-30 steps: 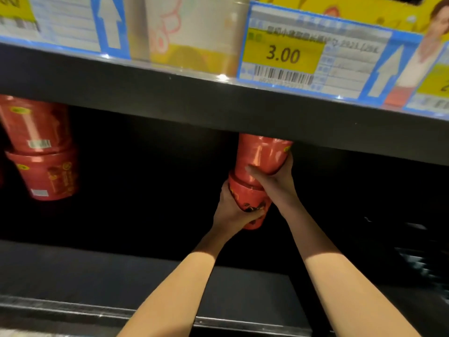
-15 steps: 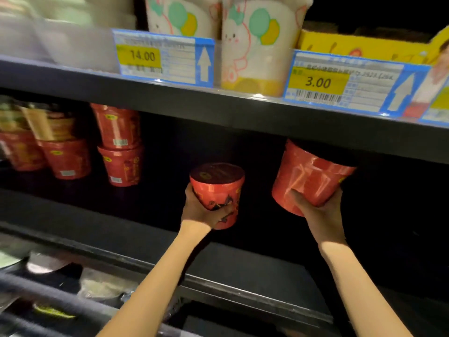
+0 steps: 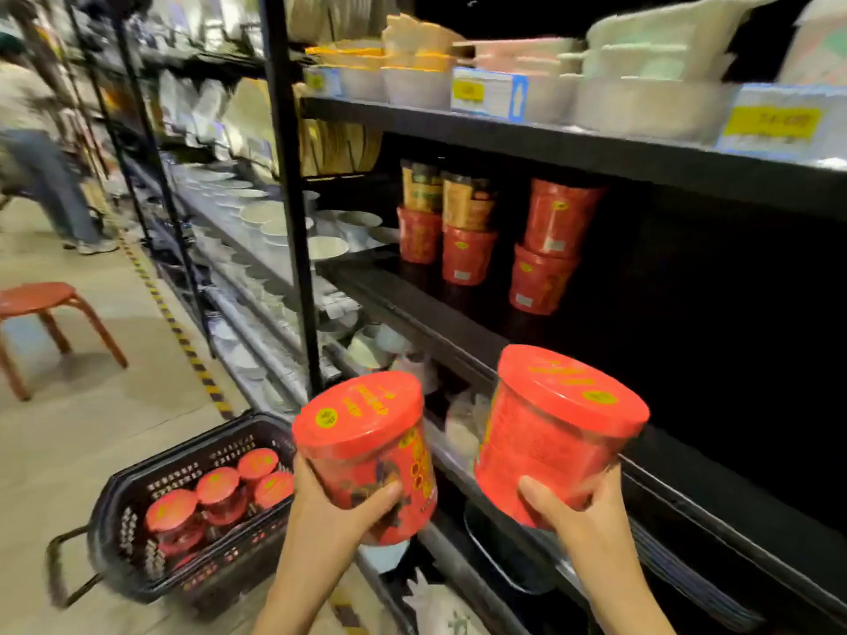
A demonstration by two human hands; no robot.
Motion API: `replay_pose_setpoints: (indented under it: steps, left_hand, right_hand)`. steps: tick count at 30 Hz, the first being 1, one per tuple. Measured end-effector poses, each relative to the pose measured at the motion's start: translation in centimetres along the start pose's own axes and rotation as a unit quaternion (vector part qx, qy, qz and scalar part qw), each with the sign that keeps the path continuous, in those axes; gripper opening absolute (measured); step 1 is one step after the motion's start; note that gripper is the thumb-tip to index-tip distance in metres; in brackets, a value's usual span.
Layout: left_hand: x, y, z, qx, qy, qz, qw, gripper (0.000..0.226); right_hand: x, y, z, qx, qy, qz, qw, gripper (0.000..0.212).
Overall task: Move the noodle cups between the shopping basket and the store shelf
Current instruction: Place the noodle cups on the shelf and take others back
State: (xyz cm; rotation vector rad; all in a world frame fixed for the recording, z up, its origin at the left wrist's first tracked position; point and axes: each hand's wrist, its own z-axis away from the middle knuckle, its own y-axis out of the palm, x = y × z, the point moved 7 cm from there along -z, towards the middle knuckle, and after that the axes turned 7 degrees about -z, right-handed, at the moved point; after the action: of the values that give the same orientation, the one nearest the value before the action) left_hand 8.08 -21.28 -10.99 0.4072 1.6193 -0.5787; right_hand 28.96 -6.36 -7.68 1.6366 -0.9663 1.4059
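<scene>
Nearest the camera: left hand, fingers and thumb curled round the lower body of a red noodle cup; cup held lid-up, tilted slightly, clear of the shelving and above the floor

Beside it: right hand, gripping a second red cup from below, thumb across its near wall; this cup leans to the left, its lid facing up and toward the camera, in front of the lower shelf edge without touching it

Lower left, on the floor: black shopping basket, handle lying out toward the left. Contents: four red-lidded cups standing upright, packed close together toward the basket's middle and far end

Middle distance, dark shelf of the store rack: stacked red cups two high at right; to their left two more stacks, each a red cup under a gold-brown cup (labels too blurred to read). These stand well apart from the two cups in hand

Above: upper shelf with white and pale bowls in stacks and blue-and-yellow price tags along its front edge

Far left: red stool on the pale floor beside a yellow-and-black striped floor line; adjoining rack bay holding white bowls and plates; beyond, a blurred person standing in the aisle
</scene>
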Motion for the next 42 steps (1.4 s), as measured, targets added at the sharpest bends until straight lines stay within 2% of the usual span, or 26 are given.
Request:
replay_pose_setpoints:
  steps: [3,6,11,13,18,24,26,29,33,36,39,42]
  left_hand:
    - [4.0,-8.1,2.2,-0.075,-0.059,-0.008,0.995,0.122]
    - [7.0,-15.3,4.9,-0.161,-0.088,0.013,0.983,0.12]
    - [11.7,-23.5,8.5,-0.242,-0.141,0.026,0.96,0.13]
    - [13.5,-25.3,8.8,-0.267,-0.151,0.034,0.951,0.126]
    - [15.8,-27.1,5.4,-0.291,-0.17,0.047,0.94,0.097]
    - [18.4,-28.1,-4.3,-0.298,-0.174,0.047,0.938,0.11]
    - [19.4,-28.5,-8.0,-0.3,-0.187,0.04,0.934,0.107]
    - [20.5,-29.2,-13.1,-0.312,-0.202,0.026,0.928,0.098]
    - [22.8,-30.2,-17.7,-0.328,-0.236,0.023,0.914,0.092]
    - [25.6,-31.4,-20.0,-0.332,-0.271,0.015,0.903,0.092]
    - [29.8,-32.8,-22.2,-0.323,-0.32,0.002,0.891,0.093]
    - [34.9,-34.0,-24.6,-0.304,-0.365,-0.012,0.88,0.093]
  right_hand:
    - [-2.8,6.9,2.6,0.069,0.042,-0.01,0.997,0.087]
    - [-5.8,12.4,5.1,0.113,0.077,-0.015,0.99,0.1]
    - [-10.3,19.4,8.0,0.149,0.132,-0.031,0.98,0.095]
    - [-12.0,21.3,8.0,0.157,0.146,-0.015,0.977,0.101]
    - [-16.2,24.7,5.9,0.174,0.2,0.036,0.964,0.112]
    - [-19.7,31.2,-1.8,0.19,0.216,0.065,0.955,0.099]
    - [-20.7,34.3,-4.9,0.204,0.224,0.066,0.951,0.098]
    - [-21.7,39.2,-9.6,0.239,0.24,0.051,0.94,0.087]
    - [-23.8,45.4,-14.6,0.296,0.234,0.095,0.921,0.099]
    - [-26.9,49.2,-16.7,0.314,0.251,0.105,0.91,0.097]
    - [-31.3,52.4,-18.0,0.327,0.275,0.138,0.894,0.092]
    - [-37.0,55.6,-19.0,0.331,0.293,0.182,0.878,0.099]
